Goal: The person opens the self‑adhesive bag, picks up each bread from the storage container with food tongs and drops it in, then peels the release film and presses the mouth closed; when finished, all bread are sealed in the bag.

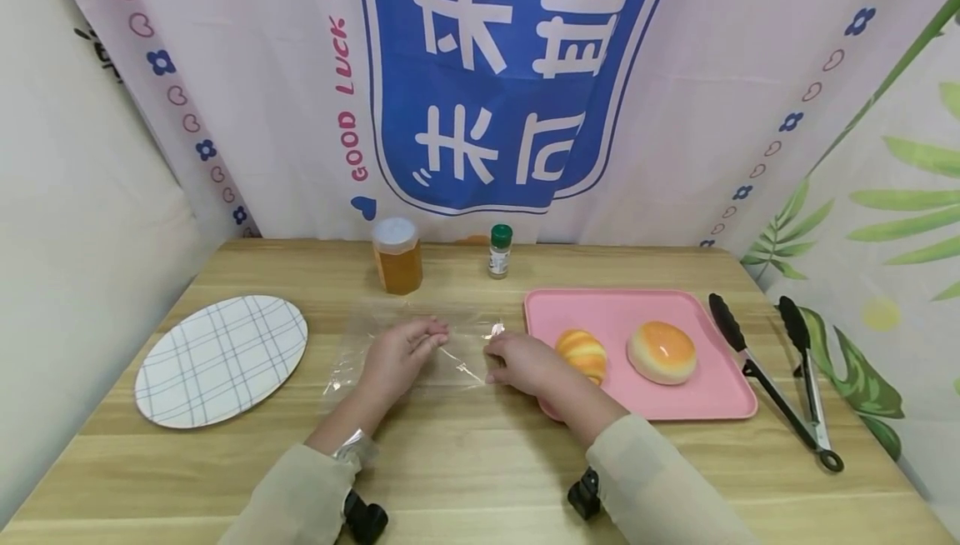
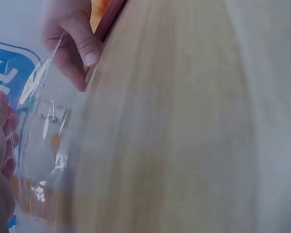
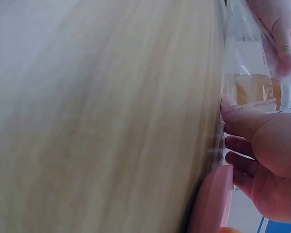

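- Left hand [image 1: 396, 357] and right hand [image 1: 521, 362], fingers curled, pinch the clear bag [image 1: 463, 362].
- Uneven pulling might tear it between them.
- A slip might jolt the tray [image 1: 607, 316] right of them.

We see a clear plastic bag [image 1: 463, 359], thin, glossy and creased, its film partly lifted between the pinching fingers of the left hand [image 1: 397, 353] and right hand [image 1: 522, 363]. We find more film spread to the left of the left fingers, and a red-printed strip [image 3: 254, 106] beside the right thumb.
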Demonstrator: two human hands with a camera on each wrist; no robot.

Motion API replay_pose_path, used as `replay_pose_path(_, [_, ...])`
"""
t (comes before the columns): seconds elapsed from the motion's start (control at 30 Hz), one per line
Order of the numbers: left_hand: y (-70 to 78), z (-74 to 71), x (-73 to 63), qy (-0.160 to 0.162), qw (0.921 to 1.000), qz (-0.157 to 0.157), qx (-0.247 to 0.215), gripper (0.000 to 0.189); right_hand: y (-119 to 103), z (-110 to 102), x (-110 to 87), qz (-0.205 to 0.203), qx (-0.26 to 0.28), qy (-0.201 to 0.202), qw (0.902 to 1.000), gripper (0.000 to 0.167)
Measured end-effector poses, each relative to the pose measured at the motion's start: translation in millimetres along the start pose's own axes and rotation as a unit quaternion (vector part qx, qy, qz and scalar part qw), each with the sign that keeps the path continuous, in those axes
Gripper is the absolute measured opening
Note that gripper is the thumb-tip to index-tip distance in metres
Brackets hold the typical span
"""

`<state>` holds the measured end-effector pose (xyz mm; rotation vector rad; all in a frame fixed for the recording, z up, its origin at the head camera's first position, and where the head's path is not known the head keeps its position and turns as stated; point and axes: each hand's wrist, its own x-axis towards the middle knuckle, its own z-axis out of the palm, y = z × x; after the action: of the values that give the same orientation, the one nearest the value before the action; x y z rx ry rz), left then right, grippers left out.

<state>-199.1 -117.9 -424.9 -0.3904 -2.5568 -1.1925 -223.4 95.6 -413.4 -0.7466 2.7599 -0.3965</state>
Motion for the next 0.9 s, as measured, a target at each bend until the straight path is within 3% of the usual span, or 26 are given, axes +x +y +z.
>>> replay_pose_path(0.17, [0.0, -4.5, -0.8, 0.012, 0.9997, -0.008, -0.02, 0.01, 1, 0, -1.7, -0.012, -0.002, 0.012, 0.9999, 0.054])
replay_pose_path(0.4, [-3.4, -6.7, -3.2, 0.025, 0.9981, -0.005, -0.056, 0.008, 1, 2, -3.3, -0.012, -0.011, 0.034, 0.9993, 0.086])
replay_pose_path(0.5, [-3.3, -6.3, -4.7, 0.032, 0.997, 0.0, -0.07, 0.008, 0, 3, -3.5, -0.005, -0.02, 0.03, 0.9993, 0.091])
replay_pose_path(0.7, [-6.2, -1.5, -8.3, 0.05, 0.9961, -0.027, -0.068, 0.01, -1, -4, -9.2, -0.012, -0.008, 0.042, 0.999, 0.082])
replay_pose_path(0.9, [-8.3, 4.6, -11.2, 0.065, 0.9928, -0.059, -0.082, 0.01, 3, -30, -39.2, -0.001, 0.04, 0.084, 0.9957, 0.065])
